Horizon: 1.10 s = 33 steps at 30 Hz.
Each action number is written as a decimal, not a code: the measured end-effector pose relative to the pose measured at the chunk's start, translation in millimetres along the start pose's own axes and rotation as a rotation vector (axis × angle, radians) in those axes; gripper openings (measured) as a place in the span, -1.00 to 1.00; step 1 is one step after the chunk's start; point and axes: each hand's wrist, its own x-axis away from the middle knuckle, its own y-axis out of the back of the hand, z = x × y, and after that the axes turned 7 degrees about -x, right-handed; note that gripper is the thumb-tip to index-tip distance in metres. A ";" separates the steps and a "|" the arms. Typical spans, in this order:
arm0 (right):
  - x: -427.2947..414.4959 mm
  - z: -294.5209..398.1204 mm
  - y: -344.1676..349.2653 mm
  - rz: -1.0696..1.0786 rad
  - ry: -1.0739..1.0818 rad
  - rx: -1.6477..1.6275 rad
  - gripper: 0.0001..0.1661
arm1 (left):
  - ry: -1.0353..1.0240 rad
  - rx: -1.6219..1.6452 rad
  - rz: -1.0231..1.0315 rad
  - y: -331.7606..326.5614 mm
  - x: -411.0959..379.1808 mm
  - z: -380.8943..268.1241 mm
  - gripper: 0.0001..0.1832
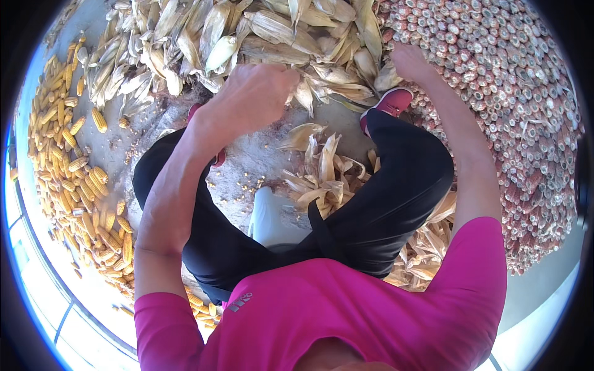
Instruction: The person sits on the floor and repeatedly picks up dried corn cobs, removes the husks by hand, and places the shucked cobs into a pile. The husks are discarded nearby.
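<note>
My left hand [257, 95] is raised in front of me with its fingers curled, over the near edge of a heap of unhusked corn ears [274, 28]. The back of the hand hides whatever may be between its fingers. To the right, my right hand [408, 61] is also curled, where the heap meets a stack of corn cobs [501, 92]. A dry husked-over ear [387, 78] lies just below it; I cannot tell whether the fingers hold anything. One paler ear [221, 53] lies on the heap, left of and above my left hand.
Husked yellow corn ears [88, 185] spread along the left. Loose dry husks [327, 176] lie between my legs, and more husks [420, 255] lie beyond my right thigh. Scattered kernels [253, 183] dot the concrete floor [236, 162]. A pale plastic seat [267, 218] shows beneath me.
</note>
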 end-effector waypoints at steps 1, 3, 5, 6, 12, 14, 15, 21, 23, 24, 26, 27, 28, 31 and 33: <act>5.7 -1.4 14.9 -0.014 -0.065 -0.011 -0.85 | 0.020 0.024 -0.007 -1.7 0.7 3.8 -0.81; 22.7 -6.3 46.5 -0.092 -0.171 -0.203 -0.85 | 0.059 0.073 -0.018 -3.5 0.9 8.8 -0.79; 50.4 -12.6 77.5 -0.285 -0.191 -0.405 -0.79 | 0.212 0.219 0.146 3.4 -4.6 5.2 -0.74; 64.6 -17.0 93.8 -0.340 -0.182 -0.579 -0.74 | 0.242 0.258 0.194 4.7 -9.0 5.4 -0.73; 94.0 22.1 135.1 -0.581 -0.249 -1.531 -0.49 | 0.524 1.551 -0.100 6.4 -20.7 9.1 -0.46; 83.3 57.6 129.2 -0.498 -0.201 -1.670 -0.48 | 0.511 1.838 -0.471 20.2 -20.7 13.8 -0.48; 78.8 70.8 127.0 -0.457 -0.166 -1.732 -0.47 | 0.487 1.969 -0.678 29.1 -20.9 17.9 -0.49; 64.8 138.8 106.5 -0.095 -0.079 -1.683 -0.14 | 0.529 1.617 -0.697 24.6 -20.4 28.3 -0.42; 61.4 144.8 113.5 -0.057 -0.095 -1.632 -0.07 | 0.419 1.639 -0.634 25.4 -16.1 31.0 -0.51; 58.5 143.2 109.0 -0.122 -0.080 -1.593 -0.10 | 0.385 1.701 -0.628 25.9 -15.3 33.3 -0.55; 52.0 140.9 102.0 -0.211 -0.053 -1.592 -0.14 | 0.311 1.822 -0.618 31.3 -11.6 36.8 -0.62; 48.7 138.8 94.8 -0.243 -0.055 -1.628 -0.17 | 0.292 1.803 -0.624 31.3 -13.7 38.2 -0.65; 45.6 139.5 90.1 -0.269 -0.049 -1.670 -0.19 | 0.281 1.780 -0.634 32.6 -11.8 38.6 -0.68; 39.7 138.8 84.6 -0.380 -0.047 -1.583 -0.28 | 0.346 1.792 -0.696 39.5 -8.1 31.7 -0.75; 40.1 133.8 78.2 -0.445 -0.117 -1.451 -0.38 | 0.347 1.837 -0.714 36.9 -7.2 24.0 -0.77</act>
